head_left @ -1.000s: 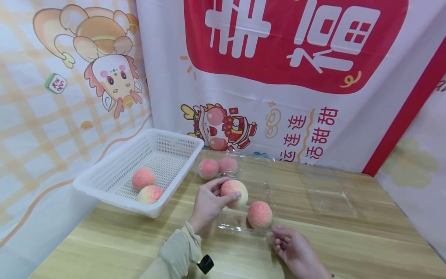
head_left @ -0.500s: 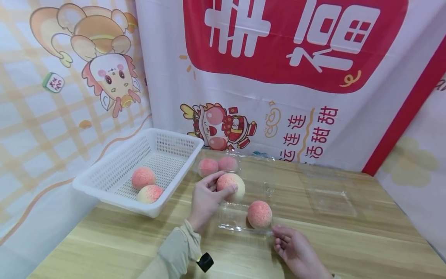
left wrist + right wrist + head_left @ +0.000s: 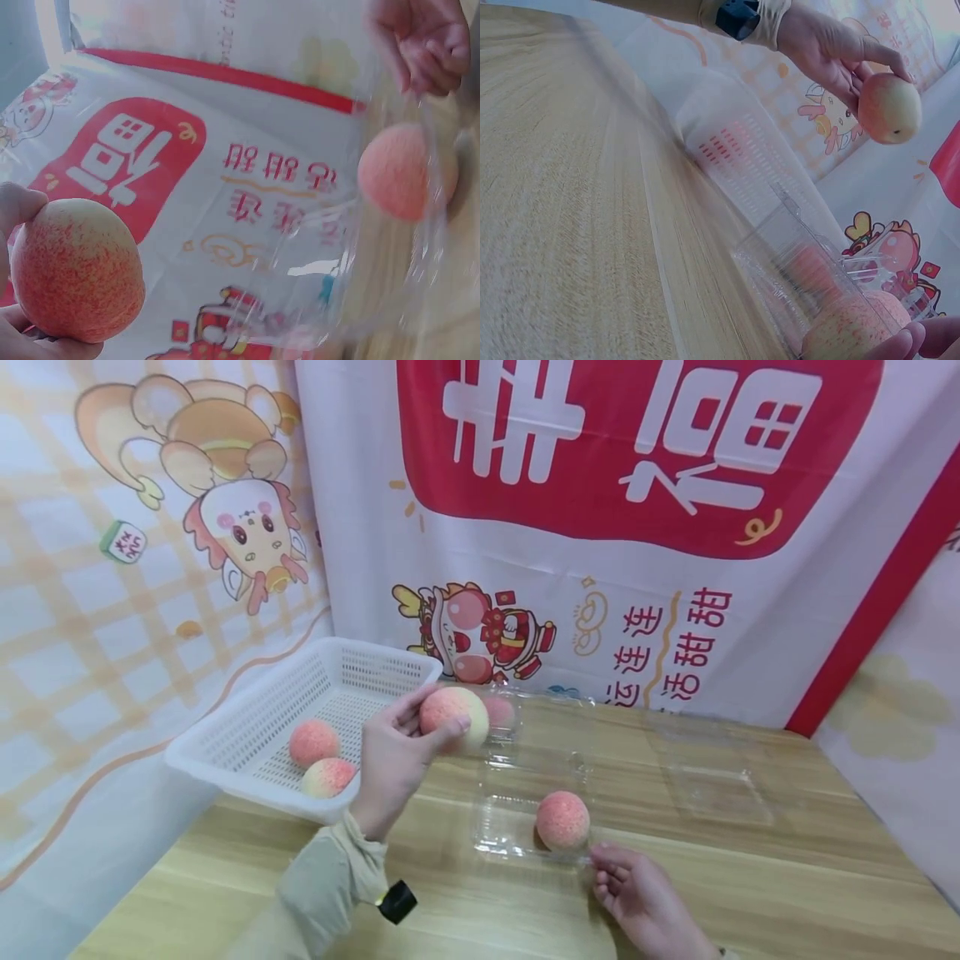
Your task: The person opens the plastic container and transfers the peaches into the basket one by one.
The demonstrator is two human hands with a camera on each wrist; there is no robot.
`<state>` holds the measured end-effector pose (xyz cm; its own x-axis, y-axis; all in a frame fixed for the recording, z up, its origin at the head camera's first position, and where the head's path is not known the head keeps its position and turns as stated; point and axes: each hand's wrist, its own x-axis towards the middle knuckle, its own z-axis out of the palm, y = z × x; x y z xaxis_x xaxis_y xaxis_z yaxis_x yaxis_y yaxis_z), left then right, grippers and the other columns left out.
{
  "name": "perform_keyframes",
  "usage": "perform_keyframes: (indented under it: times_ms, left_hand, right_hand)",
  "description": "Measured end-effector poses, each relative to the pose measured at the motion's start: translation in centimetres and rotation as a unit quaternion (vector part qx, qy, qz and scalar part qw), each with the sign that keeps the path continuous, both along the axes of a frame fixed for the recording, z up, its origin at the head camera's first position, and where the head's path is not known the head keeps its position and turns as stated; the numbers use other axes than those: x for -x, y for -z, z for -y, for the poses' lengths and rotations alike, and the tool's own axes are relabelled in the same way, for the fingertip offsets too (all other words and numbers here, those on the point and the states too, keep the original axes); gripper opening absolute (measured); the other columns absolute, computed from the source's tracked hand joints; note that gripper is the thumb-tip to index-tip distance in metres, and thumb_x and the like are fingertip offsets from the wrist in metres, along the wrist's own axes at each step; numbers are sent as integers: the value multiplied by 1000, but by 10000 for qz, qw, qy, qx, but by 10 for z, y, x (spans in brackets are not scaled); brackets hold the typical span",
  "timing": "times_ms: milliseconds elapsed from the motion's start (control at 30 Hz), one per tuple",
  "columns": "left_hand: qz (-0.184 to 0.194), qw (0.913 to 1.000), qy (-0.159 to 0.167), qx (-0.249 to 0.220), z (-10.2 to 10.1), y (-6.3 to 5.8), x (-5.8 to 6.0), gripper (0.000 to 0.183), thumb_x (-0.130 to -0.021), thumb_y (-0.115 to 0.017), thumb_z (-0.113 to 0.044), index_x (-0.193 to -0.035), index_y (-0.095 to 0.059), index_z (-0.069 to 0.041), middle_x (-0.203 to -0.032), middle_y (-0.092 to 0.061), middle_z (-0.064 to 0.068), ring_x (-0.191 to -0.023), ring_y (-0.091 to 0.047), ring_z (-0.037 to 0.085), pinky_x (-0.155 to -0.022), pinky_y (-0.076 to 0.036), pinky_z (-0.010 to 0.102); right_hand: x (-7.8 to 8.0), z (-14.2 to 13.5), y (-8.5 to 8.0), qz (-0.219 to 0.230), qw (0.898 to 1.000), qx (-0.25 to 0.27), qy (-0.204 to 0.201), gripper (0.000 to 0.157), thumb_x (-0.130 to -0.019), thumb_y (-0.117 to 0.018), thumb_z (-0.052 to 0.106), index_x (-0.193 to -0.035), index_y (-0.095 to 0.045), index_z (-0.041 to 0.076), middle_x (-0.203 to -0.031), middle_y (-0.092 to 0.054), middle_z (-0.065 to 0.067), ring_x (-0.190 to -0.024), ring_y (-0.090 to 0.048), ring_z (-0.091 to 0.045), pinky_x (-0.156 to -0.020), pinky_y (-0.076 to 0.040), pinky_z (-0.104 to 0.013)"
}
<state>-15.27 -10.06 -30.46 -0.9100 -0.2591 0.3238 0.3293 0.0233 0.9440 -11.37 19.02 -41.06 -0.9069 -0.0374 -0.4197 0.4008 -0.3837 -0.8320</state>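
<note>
My left hand (image 3: 390, 756) holds a pink and cream peach (image 3: 457, 718) in the air, near the white basket's right rim. Fingers and thumb wrap its sides, and the same peach (image 3: 890, 109) shows its pale side in the right wrist view. With its fingertips, my right hand (image 3: 641, 893) pinches the near right corner of a clear plastic clamshell box (image 3: 497, 845), which stands with its lid raised. One peach (image 3: 562, 820) sits in the box's right half. Behind the held peach, another pink peach (image 3: 501, 713) is partly hidden in clear plastic.
The white perforated basket (image 3: 247, 793) stands at the left, holding a pink peach (image 3: 314, 743) and a paler peach (image 3: 327, 777). A further clear plastic box (image 3: 720, 797) lies at the right on the wooden table (image 3: 750, 893). Printed cloth (image 3: 600, 552) hangs behind.
My left hand has lifted the peach from over the clear box and carried it left and back, toward the basket. My right hand stays at the box corner.
</note>
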Motion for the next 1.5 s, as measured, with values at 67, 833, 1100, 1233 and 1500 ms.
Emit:
perform_keyframes:
  times_ms: [67,833,1100,1233,1500]
  left_hand:
    - [-17,9999,-108,73,14,-5,0,64,-67,-92,-17,-125,-66,-11,-124,-65,9,-113,-62,17,-88,-53,25]
    - [576,9449,-2395,2154,168,35,-5,70,-74,-87,-33,-131,-61,-1,-125,-63,15,-116,-59,23,-93,-51,27]
    - [721,9216,-2155,3147,177,39,-3,75,-76,-85,-32,-131,-55,9,-127,-58,29,-121,-50,44,-101,-38,55]
    - [951,9116,-1985,3473,176,37,-2,71,-77,-81,-26,-130,-54,13,-125,-57,33,-119,-48,48,-97,-40,58]
    - [1280,9002,-1805,3752,180,34,-1,69,-78,-79,-27,-125,-54,17,-121,-57,36,-115,-49,50,-94,-43,58]
  right_hand:
    - [0,0,0,13,10000,12,-7,16,-95,-57,5,-107,-50,-3,-90,-56,-7,-80,-49,-13,-70,-47,-19]
    - [-1,-2,1,-70,10000,58,-36,15,-95,-57,5,-106,-52,-4,-91,-56,-7,-79,-50,-12,-69,-48,-18]
    - [-1,-2,2,-109,9999,34,-77,16,-95,-56,5,-108,-50,-4,-91,-56,-7,-79,-49,-12,-69,-47,-18]
    - [0,-2,2,-118,9999,34,-81,14,-95,-56,5,-107,-51,-3,-91,-56,-6,-79,-49,-12,-69,-47,-18]
    - [-1,-3,1,-83,9999,83,-101,12,-94,-59,5,-103,-54,-2,-90,-56,-6,-79,-50,-11,-69,-48,-18]
